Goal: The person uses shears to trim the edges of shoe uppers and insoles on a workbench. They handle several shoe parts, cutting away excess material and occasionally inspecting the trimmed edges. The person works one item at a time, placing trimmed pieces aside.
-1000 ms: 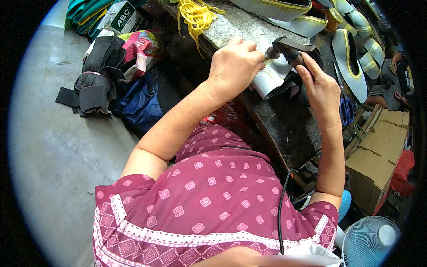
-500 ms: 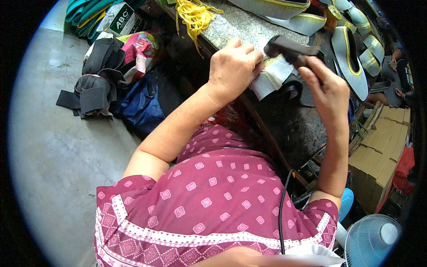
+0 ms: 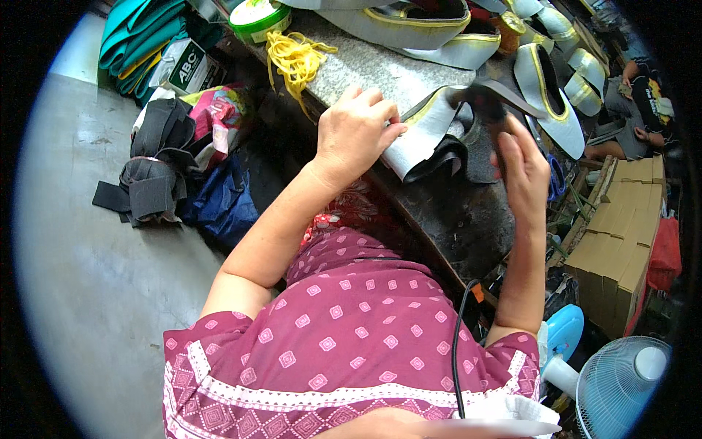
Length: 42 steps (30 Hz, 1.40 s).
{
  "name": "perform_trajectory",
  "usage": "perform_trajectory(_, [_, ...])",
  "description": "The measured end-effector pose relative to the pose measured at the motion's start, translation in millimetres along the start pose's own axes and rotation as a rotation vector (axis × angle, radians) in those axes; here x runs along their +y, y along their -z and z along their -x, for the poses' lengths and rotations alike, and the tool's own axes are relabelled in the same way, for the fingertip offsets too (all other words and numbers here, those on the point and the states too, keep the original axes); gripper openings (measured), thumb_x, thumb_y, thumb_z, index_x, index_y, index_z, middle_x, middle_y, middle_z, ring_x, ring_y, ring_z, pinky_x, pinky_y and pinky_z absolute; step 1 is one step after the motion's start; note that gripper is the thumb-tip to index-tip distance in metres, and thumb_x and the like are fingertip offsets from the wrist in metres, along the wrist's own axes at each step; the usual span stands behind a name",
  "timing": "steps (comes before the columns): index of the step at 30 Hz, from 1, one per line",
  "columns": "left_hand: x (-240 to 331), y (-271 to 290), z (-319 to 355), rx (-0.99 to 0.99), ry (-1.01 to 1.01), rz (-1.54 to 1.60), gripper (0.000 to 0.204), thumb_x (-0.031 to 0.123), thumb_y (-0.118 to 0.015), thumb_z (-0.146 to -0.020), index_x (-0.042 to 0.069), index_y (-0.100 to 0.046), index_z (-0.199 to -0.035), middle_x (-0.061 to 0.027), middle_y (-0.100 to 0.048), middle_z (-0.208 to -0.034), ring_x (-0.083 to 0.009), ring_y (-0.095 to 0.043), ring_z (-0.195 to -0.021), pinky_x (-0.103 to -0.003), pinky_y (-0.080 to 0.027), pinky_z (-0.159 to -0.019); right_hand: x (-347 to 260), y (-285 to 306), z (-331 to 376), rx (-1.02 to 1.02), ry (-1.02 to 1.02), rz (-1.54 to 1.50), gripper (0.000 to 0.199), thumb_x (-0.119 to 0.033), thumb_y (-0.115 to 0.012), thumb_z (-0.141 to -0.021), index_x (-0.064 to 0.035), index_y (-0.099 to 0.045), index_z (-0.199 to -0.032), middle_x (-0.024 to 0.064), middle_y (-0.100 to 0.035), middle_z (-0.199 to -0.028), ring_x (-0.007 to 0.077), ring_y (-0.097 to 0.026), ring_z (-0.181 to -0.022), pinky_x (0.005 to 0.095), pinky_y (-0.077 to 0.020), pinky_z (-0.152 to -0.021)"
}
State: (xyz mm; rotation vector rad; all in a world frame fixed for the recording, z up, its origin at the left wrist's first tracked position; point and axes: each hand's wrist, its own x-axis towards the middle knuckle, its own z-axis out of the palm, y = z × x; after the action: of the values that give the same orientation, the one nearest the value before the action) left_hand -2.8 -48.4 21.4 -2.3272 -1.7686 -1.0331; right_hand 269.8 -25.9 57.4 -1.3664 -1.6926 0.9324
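Observation:
My left hand (image 3: 358, 135) is closed, its fingers pinched on the near left end of a silver-grey shoe upper (image 3: 423, 133). The upper has a yellowish strip along its edge and a black inner side, and it rests at the bench's edge. In my right hand (image 3: 523, 167) is a hammer (image 3: 488, 104), gripped by its handle. Its dark head, a little blurred, is over the right part of the upper; whether it touches cannot be made out.
Silver shoe uppers (image 3: 409, 29) with yellow edging line the back of the stone-topped bench (image 3: 365, 69). Yellow cords (image 3: 296, 62) hang over its left edge beside a green tub (image 3: 259, 20). Dark cloth bundles (image 3: 157, 172) lie on the floor; cardboard (image 3: 614, 227) and a fan (image 3: 621, 388) stand right.
The hammer has shifted in my right hand, now over the upper's right part. The upper lies opened out, showing more of its silver face and black underside. The view has shifted slightly.

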Motion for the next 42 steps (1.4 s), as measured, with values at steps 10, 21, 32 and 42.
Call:
perform_trajectory(10, [15,1,-77,-0.180,0.186,0.220,0.072,0.069,-0.059,-0.085,0.003,-0.067,-0.112,-0.0223,-0.069,-0.112,-0.0375,-0.065,-0.110,-0.045,-0.052,-0.093,37,71,76,0.289,0.117,0.596,0.033,-0.008,-0.075,-0.083,-0.0087,-0.072,-0.115,0.0079,-0.072,-0.103,0.0214,-0.069,-0.091,0.0335,-0.0531,-0.082])
perform_trajectory(21, [-20,45,-70,-0.053,0.106,0.335,0.021,0.011,-0.062,-0.090,-0.003,-0.068,-0.104,-0.0120,-0.072,-0.086,-0.0185,-0.070,-0.081,-0.032,-0.054,-0.075,53,56,48,0.228,0.320,0.888,0.034,-0.027,-0.074,-0.087,-0.0186,-0.073,-0.119,0.0029,-0.067,-0.098,0.0220,-0.064,-0.089,0.0348,-0.0519,-0.078])
perform_trajectory(32, [11,22,-15,-0.027,0.505,1.374,0.015,0.020,-0.061,-0.101,0.007,-0.064,-0.108,0.0040,-0.067,-0.091,-0.0009,-0.062,-0.075,-0.015,-0.048,-0.061,-35,-12,19,-0.165,0.173,0.100,0.056,-0.053,-0.061,-0.094,0.0033,-0.067,-0.098,0.0104,-0.067,-0.081,0.0153,-0.061,-0.075,0.0313,-0.0489,-0.071])
perform_trajectory(42, [-15,5,6,-0.063,0.780,2.177,0.027,0.022,-0.050,-0.104,0.003,-0.064,-0.117,-0.0107,-0.072,-0.114,-0.0223,-0.067,-0.109,-0.036,-0.052,-0.100,-18,-48,-40,-0.130,-0.171,-0.583,0.014,-0.009,-0.050,-0.098,-0.0030,-0.060,-0.105,0.0090,-0.069,-0.094,0.0148,-0.069,-0.077,0.0286,-0.0587,-0.063])
